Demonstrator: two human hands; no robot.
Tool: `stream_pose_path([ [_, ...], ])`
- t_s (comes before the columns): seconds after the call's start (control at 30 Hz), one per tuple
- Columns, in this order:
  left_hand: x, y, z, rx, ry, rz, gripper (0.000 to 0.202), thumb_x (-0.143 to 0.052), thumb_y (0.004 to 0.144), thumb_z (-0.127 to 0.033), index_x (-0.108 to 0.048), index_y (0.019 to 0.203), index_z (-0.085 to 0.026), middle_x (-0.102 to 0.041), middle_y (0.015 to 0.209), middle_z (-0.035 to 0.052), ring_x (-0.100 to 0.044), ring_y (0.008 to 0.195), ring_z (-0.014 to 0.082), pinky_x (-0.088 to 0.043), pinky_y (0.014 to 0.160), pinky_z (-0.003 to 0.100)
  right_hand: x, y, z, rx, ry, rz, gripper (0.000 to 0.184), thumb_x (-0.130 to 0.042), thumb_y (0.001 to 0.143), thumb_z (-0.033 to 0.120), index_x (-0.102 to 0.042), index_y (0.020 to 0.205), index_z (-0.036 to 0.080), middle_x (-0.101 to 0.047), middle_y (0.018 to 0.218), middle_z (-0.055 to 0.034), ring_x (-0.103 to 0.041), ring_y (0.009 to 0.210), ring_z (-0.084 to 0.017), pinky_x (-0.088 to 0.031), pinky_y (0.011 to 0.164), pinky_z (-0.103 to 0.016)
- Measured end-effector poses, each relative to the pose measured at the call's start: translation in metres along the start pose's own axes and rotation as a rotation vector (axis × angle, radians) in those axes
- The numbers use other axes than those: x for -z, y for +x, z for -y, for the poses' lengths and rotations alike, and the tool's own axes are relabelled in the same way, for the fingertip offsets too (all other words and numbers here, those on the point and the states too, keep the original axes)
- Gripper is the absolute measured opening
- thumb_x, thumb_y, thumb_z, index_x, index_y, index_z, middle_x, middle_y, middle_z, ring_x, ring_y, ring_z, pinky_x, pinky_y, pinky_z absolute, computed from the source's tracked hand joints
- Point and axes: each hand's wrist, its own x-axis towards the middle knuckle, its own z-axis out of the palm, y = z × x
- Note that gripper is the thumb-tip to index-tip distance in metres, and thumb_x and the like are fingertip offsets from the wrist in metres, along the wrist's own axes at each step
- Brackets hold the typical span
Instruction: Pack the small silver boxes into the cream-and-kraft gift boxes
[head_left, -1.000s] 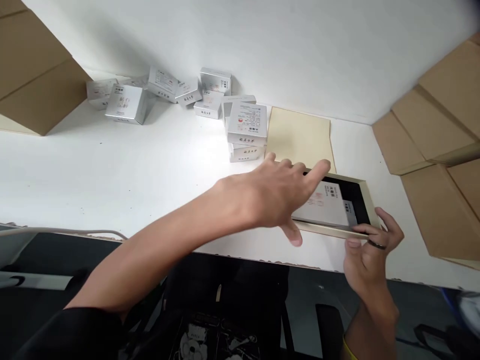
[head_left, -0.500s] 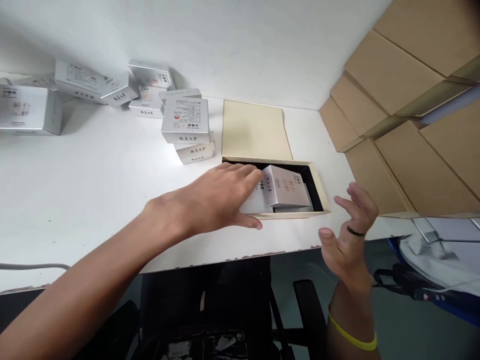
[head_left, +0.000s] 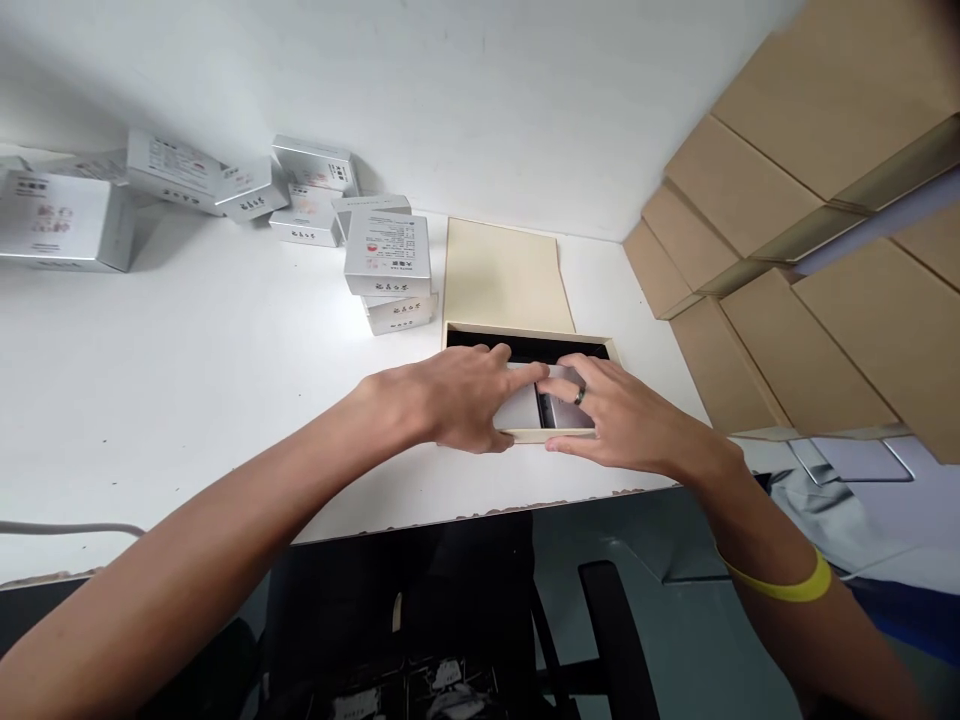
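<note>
An open cream gift box (head_left: 531,437) with a black inside lies on the white table, its lid (head_left: 504,272) laid back toward the wall. Two silver cartons sit in it side by side. My left hand (head_left: 472,400) lies over the left carton (head_left: 519,410), fingers stretched into the box and thumb by the front wall. Over the right carton (head_left: 568,416) is my right hand (head_left: 616,412), fingers spread across its top and thumb at the front rim. The hands cover much of both cartons.
Left of the gift box stands a stack of silver cartons (head_left: 386,255). Several more silver cartons (head_left: 60,215) line the wall at far left. Brown cardboard boxes (head_left: 795,210) are piled at right. The table's chipped front edge runs above a black chair armrest (head_left: 611,620).
My right hand has come in from the right onto the right carton. That carton was tilted and raised; now it sits lower in the box. My left hand stays over the left side.
</note>
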Motion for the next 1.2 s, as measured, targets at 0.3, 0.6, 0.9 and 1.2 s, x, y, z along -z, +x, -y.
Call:
stream_pose_path([
  [0.3, -0.014, -0.014, -0.006, -0.002, -0.027, 0.009, 0.067, -0.062, 0.090, -0.049, -0.047, 0.152, -0.027, -0.059, 0.117, 0.0143, -0.063, 0.093, 0.0324, -0.052, 0.076, 0.042, 0.018, 0.010, 0.019, 0.057, -0.089, 0.272, 0.047, -0.071, 0.092, 0.047, -0.065, 0.131, 0.022, -0.053, 0.117, -0.0135, -0.057, 0.101, -0.031, -0.053, 0.089, -0.049],
  [0.6, -0.013, -0.020, -0.011, 0.023, -0.040, -0.009, 0.071, -0.066, 0.093, -0.045, -0.041, 0.157, -0.026, -0.062, 0.121, 0.0139, -0.065, 0.099, 0.0315, -0.053, 0.086, 0.045, 0.031, 0.025, 0.026, 0.065, -0.143, 0.440, 0.035, -0.073, 0.090, 0.039, -0.070, 0.117, 0.017, -0.054, 0.113, -0.0133, -0.059, 0.103, -0.031, -0.053, 0.088, -0.048],
  [0.9, -0.054, -0.056, -0.007, -0.106, -0.085, -0.483, 0.068, -0.068, 0.097, -0.034, -0.040, 0.154, -0.008, -0.048, 0.156, 0.0221, -0.039, 0.150, 0.0390, -0.039, 0.121, 0.055, 0.015, 0.015, 0.019, 0.083, -0.098, 0.353, 0.046, -0.075, 0.089, 0.041, -0.068, 0.128, 0.017, -0.055, 0.135, -0.0203, -0.054, 0.132, -0.041, -0.052, 0.106, -0.059],
  [1.2, -0.118, -0.103, -0.016, -0.082, -0.269, -0.914, 0.030, -0.060, 0.101, -0.019, -0.056, 0.129, -0.010, -0.053, 0.146, 0.0208, -0.045, 0.143, 0.0328, -0.051, 0.117, 0.054, 0.090, 0.019, -0.023, -0.100, 0.105, 0.260, 0.071, -0.065, 0.088, 0.069, -0.049, 0.152, 0.042, -0.048, 0.160, -0.0008, -0.056, 0.138, -0.034, -0.054, 0.112, -0.051],
])
